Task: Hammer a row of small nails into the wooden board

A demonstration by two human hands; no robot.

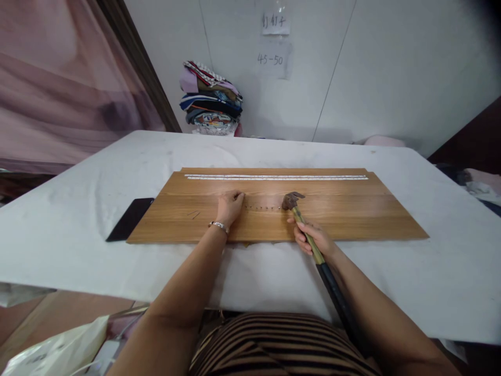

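Note:
A wooden board [344, 219] lies flat before me. Across its middle runs a row of small nails [261, 208], several of them standing in the wood. My left hand [230, 206], with a bracelet at the wrist, rests on the board just left of the row. Its fingers are pinched together; anything between them is too small or hidden to make out. My right hand [313, 237] grips a claw hammer [309, 241] by its yellow and black handle. The hammer's rusty head is down at the right end of the row. Two loose nails [194, 214] lie left of my left hand.
White strips with markings [274, 177] run along the board's far edge. A black flat object [130, 219] lies at the board's left end on the white-covered table [70, 224]. Folded clothes [211, 96] are stacked by the wall behind.

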